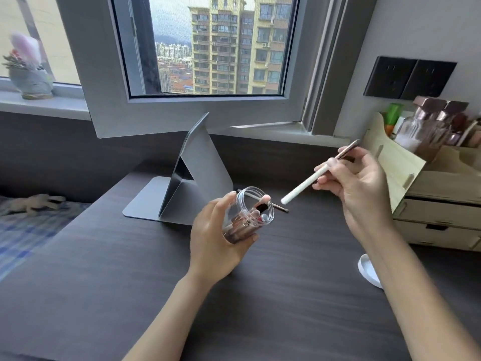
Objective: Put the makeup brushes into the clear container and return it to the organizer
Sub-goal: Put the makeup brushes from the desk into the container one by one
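Note:
My left hand [216, 238] grips the clear container [253, 209] above the dark desk, tilted with its mouth toward the right. Several makeup brushes with rose-gold parts lie inside it. My right hand [356, 183] pinches a white-handled makeup brush [303, 187] by its upper part; the handle's end points down-left, a short way from the container's mouth. Another thin brush [279, 207] lies on the desk just behind the container. The wooden organizer [426, 183] stands at the right edge.
A grey folding stand [197, 173] sits on the desk [104, 269] behind the container. A white round lid [367, 269] lies by my right forearm. Jars and bottles [429, 126] fill the organizer's top. An open window frame [208, 110] overhangs the desk's back.

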Demonstrator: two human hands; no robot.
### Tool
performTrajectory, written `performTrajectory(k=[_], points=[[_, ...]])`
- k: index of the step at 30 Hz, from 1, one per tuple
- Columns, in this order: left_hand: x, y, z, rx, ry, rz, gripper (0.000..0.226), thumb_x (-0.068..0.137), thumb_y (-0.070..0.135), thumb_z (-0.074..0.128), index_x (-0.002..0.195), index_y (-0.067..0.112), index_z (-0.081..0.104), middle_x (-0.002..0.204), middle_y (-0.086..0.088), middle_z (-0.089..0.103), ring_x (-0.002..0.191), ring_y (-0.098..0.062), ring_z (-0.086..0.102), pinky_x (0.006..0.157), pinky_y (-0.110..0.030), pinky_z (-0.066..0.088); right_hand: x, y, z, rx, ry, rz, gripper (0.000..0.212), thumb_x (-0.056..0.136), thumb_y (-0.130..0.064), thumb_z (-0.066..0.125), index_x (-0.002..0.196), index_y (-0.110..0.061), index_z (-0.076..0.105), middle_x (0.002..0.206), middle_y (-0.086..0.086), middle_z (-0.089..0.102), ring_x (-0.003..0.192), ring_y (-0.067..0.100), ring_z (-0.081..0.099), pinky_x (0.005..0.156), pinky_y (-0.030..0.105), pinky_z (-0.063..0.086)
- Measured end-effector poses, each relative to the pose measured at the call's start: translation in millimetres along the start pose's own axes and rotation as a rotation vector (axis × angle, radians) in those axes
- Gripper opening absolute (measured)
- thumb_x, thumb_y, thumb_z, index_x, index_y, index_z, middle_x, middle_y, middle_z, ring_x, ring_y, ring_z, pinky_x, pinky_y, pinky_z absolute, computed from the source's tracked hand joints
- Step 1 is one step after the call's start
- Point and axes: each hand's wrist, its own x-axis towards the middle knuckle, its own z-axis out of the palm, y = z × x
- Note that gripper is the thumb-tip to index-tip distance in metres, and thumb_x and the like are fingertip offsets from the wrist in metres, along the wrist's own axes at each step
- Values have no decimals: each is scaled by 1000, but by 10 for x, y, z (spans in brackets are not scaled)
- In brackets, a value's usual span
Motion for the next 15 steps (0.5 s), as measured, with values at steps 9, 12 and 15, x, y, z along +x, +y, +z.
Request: performTrajectory(k=[9, 12, 15], points=[[-49, 97, 0, 31, -91, 140, 72, 63, 46, 71, 125, 22, 44, 116, 11, 54, 103, -12, 52, 85, -37, 49, -563, 217, 165, -859, -236, -335, 17, 81, -41, 60, 79, -26, 68, 72, -17, 64, 72, 3, 58, 65, 16, 44], [-49, 94, -1, 40, -108, 140, 72, 64, 47, 72, 125, 22, 44, 117, 6, 56, 103, -12, 52, 85, -36, 49, -521, 386, 120, -1017, -244, -411, 30, 79, -50, 53, 80, -29, 74, 71, -10, 60, 73, 10, 51, 65, 21, 41], [-46, 82, 11, 70, -111, 158, 75, 60, 42, 78, 125, 22, 45, 118, 11, 50, 102, -11, 51, 86, -29, 44, -482, 471, 82, -1099, -299, -467, 38, 84, -53, 46, 88, -28, 75, 71, -5, 55, 71, 13, 49, 60, 26, 41]])
